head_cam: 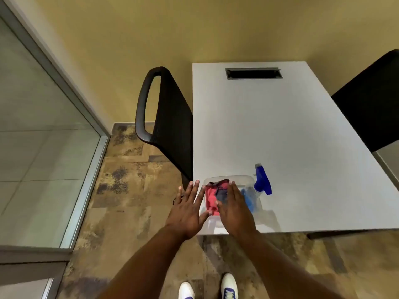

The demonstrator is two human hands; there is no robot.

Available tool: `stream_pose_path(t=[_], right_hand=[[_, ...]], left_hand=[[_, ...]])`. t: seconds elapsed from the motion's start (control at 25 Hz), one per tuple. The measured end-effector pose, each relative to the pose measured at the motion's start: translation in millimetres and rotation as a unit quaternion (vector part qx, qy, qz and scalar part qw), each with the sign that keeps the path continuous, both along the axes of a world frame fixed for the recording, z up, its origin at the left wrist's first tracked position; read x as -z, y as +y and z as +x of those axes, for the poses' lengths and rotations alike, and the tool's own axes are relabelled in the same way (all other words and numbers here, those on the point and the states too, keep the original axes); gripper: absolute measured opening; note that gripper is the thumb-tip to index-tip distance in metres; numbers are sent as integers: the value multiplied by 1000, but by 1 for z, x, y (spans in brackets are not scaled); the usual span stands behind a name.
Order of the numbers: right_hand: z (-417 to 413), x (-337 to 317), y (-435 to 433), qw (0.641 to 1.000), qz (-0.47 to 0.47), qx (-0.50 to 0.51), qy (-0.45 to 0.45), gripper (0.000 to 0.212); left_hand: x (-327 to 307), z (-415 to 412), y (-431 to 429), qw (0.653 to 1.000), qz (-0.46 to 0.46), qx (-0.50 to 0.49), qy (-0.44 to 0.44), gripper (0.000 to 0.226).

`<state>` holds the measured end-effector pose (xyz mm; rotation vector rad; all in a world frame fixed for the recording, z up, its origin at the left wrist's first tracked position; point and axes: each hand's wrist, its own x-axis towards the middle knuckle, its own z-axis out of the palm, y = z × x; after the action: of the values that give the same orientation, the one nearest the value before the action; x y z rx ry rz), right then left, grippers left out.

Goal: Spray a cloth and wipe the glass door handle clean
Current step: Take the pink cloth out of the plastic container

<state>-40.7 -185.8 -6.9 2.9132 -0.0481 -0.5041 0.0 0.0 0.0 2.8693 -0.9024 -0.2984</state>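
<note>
We see the right hand [234, 209] spread flat, palm down, fingers open and holding nothing, lying over the right part of a folded cloth [212, 196]; whether the palm presses on the cloth or only hovers above it we cannot tell. The left hand [187, 210] is likewise open with its fingers fanned out, empty, just left of the cloth at the near left corner of the table, its thumb reaching toward the cloth's near edge. The cloth is pink with a dark blue part and sits inside a clear plastic tub [248, 179]. In the same tub, to the right of the cloth, lies a spray bottle [262, 180] with a blue trigger head that sticks out over the tub's far right rim. The tub rests near the front edge of a white table [291, 126], which has a dark slot [253, 73] near its far end. A black chair [168, 113] stands at the table's left side, and part of another dark chair [373, 104] shows at the right. A glass panel in a metal frame [43, 130] fills the left side of the view, above a brown mottled floor [133, 201]. Two white shoes [230, 285] show at the bottom edge.
</note>
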Motion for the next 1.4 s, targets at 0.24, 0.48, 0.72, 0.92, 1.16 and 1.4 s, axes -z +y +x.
stream_pose_path(t=[0.24,0.48,0.72,0.92,1.16,1.4], right_hand=[[26,34,-6,997,54,35,34,91],[47,54,-4,944,224,244,6,95],[61,69,2,921,264,286,-9,93],[69,69,9,918,262,299,12,58],[57,50,4,887,332,319,-37,49],[53,7,0,824,459,324,-79,51]], left_hand=[[40,10,-17,998,42,-27,47,83],[64,6,-17,997,41,-31,52,79],[68,5,-17,997,32,-36,60,78],[65,5,-18,996,38,-34,70,77],[51,7,-21,991,4,-72,112,78],[-18,29,-36,823,-361,-313,308,66]])
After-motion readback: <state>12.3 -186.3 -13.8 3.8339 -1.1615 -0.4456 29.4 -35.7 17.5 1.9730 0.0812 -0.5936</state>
